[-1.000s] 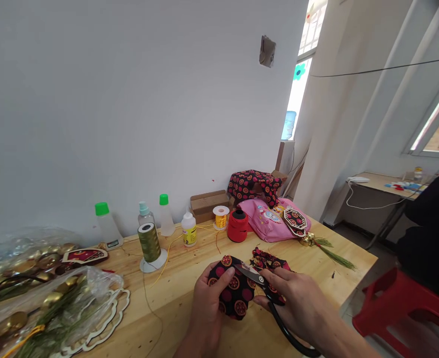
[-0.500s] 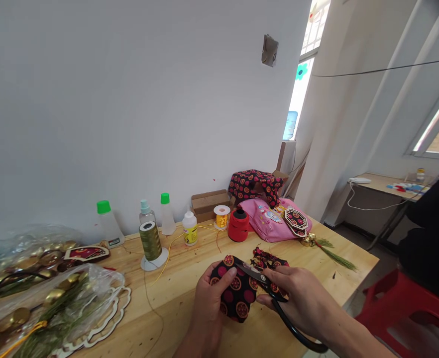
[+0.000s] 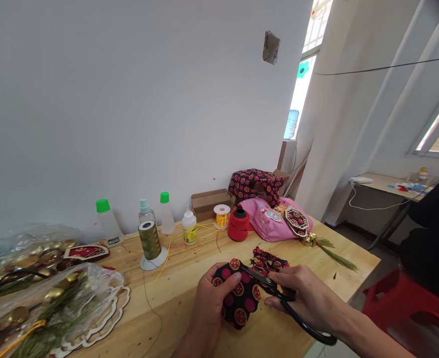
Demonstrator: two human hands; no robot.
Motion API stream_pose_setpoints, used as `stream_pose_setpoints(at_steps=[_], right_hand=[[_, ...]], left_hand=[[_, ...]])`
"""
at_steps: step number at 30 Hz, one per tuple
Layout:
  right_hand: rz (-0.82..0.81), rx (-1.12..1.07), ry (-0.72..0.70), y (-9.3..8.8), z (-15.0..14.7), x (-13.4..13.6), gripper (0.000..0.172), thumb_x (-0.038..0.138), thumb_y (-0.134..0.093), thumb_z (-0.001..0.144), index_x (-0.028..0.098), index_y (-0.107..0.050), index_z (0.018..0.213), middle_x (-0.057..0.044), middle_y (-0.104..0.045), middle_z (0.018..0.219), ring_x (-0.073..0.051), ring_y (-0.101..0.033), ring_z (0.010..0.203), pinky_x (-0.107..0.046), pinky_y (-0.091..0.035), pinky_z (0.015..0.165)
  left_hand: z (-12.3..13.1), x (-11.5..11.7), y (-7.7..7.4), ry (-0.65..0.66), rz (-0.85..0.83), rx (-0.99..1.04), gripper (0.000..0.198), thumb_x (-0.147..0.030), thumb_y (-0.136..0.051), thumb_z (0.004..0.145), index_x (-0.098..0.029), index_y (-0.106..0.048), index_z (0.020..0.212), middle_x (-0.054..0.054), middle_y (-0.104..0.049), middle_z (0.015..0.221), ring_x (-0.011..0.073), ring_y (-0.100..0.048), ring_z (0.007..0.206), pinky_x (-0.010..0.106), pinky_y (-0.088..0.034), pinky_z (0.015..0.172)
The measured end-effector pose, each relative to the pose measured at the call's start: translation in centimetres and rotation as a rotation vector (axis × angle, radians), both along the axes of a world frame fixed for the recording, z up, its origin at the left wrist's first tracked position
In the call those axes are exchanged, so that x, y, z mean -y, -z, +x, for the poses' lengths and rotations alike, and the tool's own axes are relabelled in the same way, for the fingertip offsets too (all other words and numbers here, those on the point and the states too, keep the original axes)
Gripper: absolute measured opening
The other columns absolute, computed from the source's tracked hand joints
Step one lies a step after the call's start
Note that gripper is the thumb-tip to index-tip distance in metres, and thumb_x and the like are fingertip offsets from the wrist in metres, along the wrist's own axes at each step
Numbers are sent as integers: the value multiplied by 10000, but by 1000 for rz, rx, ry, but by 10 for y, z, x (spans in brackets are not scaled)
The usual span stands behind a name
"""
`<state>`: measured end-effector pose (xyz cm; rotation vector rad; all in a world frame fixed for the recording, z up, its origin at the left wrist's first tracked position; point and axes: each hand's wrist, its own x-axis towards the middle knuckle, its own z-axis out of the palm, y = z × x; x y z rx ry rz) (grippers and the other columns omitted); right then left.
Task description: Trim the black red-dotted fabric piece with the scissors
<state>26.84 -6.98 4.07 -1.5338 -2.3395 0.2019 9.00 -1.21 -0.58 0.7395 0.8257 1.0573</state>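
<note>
My left hand pinches a piece of black patterned fabric with red and orange round motifs, its thumb on top. In my right hand is a pair of black-handled scissors, its fingers through and around the loops. The blades lie at the upper right edge of the fabric; whether they are parted is hard to make out. Just behind the scissors, a heap of fabric scraps in the same pattern lies on the wooden table.
Along the wall stand a green thread cone, a glue bottle, a yellow thread spool and a red thread cone. A pink bag lies at the back right. Plastic-wrapped brass bells fill the left. A red stool stands at right.
The fabric and my left hand have shifted slightly right and down. My right hand with the scissors has moved a little to the right, the blades still at the fabric's edge.
</note>
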Motion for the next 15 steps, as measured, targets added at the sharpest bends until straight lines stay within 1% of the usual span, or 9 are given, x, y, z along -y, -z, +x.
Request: stream_pose_setpoints(at_steps=[3, 8, 12, 15], right_hand=[[7, -30, -28, 2, 3, -2, 434, 524, -412, 858, 161, -605, 720, 1, -519, 555, -130, -388, 480, -239, -300, 465], [3, -85, -65, 5, 10, -4, 395, 502, -431, 857, 179, -585, 689, 18, -473, 534, -121, -336, 469, -246, -262, 445], [-30, -94, -92, 9, 19, -5, 370, 483, -436, 862, 181, -605, 731, 16, -480, 549, -123, -359, 473, -245, -267, 449], [-39, -73, -130, 8, 25, -7, 355, 459, -436, 868, 175, -599, 733, 3, -507, 586, -129, -400, 498, -247, -280, 474]], left_hand=[[1, 0, 1, 3, 7, -22, 320, -240, -786, 507, -141, -613, 758, 26, -699, 587, 157, -603, 492, 305, -517, 504], [0, -2, 4, 3, 22, -68, 336, -248, -801, 473, -146, -619, 736, 32, -702, 584, 162, -611, 507, 292, -509, 521], [1, -3, 6, 4, 25, -111, 358, -259, -803, 462, -151, -614, 746, 34, -704, 592, 174, -620, 522, 301, -508, 530], [2, -3, 7, 13, 33, -144, 370, -262, -810, 442, -155, -612, 735, 46, -711, 600, 185, -628, 532, 311, -510, 540]])
